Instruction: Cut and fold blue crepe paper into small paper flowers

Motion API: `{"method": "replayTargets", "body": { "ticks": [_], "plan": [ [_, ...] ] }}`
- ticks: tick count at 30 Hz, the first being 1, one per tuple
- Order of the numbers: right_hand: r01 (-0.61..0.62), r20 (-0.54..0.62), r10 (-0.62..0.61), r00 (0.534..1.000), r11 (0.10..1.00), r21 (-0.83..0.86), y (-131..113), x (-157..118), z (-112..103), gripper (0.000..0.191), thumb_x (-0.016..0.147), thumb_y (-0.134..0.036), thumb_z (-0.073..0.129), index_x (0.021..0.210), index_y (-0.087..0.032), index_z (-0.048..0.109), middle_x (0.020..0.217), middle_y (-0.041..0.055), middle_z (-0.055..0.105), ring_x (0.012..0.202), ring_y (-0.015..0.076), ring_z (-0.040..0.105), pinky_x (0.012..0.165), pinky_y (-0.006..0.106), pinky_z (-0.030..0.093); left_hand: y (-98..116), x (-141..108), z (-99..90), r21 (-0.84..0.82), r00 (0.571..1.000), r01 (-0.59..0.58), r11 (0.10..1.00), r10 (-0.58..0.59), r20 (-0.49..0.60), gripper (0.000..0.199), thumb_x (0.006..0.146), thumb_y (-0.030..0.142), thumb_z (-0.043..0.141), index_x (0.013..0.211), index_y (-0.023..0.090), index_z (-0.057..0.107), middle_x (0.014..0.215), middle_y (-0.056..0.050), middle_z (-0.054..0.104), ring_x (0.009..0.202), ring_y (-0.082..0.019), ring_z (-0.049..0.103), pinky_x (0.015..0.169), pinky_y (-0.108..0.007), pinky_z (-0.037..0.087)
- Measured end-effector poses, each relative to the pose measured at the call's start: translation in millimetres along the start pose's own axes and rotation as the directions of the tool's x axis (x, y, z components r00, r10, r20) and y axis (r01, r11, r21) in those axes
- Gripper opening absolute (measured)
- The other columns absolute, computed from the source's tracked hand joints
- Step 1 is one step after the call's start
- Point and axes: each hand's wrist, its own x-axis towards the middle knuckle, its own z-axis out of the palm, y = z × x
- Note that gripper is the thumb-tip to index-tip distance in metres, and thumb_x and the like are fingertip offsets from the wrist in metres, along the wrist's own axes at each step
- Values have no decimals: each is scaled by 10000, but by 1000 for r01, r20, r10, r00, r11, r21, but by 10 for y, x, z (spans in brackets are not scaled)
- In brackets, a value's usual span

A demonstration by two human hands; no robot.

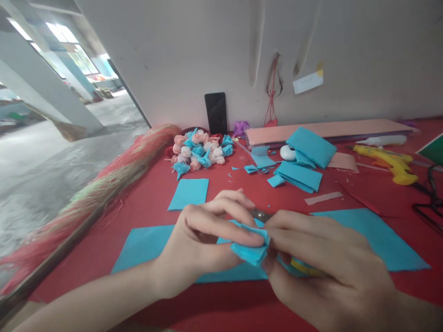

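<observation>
A small folded piece of blue crepe paper (251,251) is between my two hands over the red table. My left hand (207,242) pinches it between thumb and fingers from the left. My right hand (321,263) is closed at its right edge, with fingertips pressed against it. Behind and under my right hand, the metal pivot of a pair of scissors (261,215) and a bit of yellow handle show. Whether the right hand also grips the scissors is hidden. Large flat sheets of blue paper (374,240) lie beneath both hands, with a smaller blue rectangle (189,193) beyond the left one.
Paper roses (199,150) fill a dish at the back, by a leaning black phone (216,113). Blue folded paper stacks (300,176) and scraps lie right of centre. A yellow glue gun (387,161) with black cable is at right. A broom (114,184) borders the table's left.
</observation>
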Motion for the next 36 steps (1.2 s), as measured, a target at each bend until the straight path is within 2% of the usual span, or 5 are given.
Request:
{"method": "replayTargets", "body": {
  "ticks": [3, 9, 19, 28, 36],
  "plan": [
    [0, 29, 0, 1000, 1000, 10, 11, 9, 25, 182, 775, -79, 508, 612, -144, 555, 572, -13, 550, 492, 67, 500, 446, 193, 397, -6, 4, -2, 11, 1000, -1, 1000, 1, 0, 299, 735, 114, 705, 919, 348, 728, 808, 25, 685, 900, -132, 564, 942, -280, 413],
    [1, -49, -2, 999, 1000, -16, 29, 20, 81, 146, 749, -57, 489, 666, -158, 555, 582, -20, 557, 499, 72, 513, 454, 187, 412, -5, 23, -15, 79, 999, -44, 996, 42, 32, 286, 740, 145, 706, 930, 358, 724, 801, 23, 682, 807, -125, 574, 922, -301, 402],
    [-45, 65, 43, 997, 998, 31, 6, 5, 22, 218, 741, -32, 455, 578, -156, 527, 555, -29, 530, 478, 55, 483, 440, 171, 382, -12, 6, -7, 92, 999, -43, 995, 40, 32, 324, 730, 97, 703, 945, 338, 720, 816, 15, 682, 857, -138, 565, 865, -290, 445],
    [51, -58, -55, 997, 996, -66, 17, 11, 44, 195, 678, -7, 490, 574, -141, 587, 565, 3, 625, 492, 99, 596, 444, 188, 464, 94, 111, -36, 266, 986, -163, 950, 146, 84, 167, 726, 131, 684, 859, 222, 724, 778, -32, 681, 769, -155, 592, 822, -325, 461],
    [88, -82, -97, 992, 990, -110, 61, -14, 90, 152, 751, -83, 542, 627, -155, 590, 555, -7, 602, 489, 101, 575, 437, 231, 430, 132, 141, -57, 407, 971, -239, 882, 217, 101, 108, 727, 113, 674, 782, 197, 711, 733, -25, 689, 691, -128, 595, 774, -300, 461]
  ]
}}
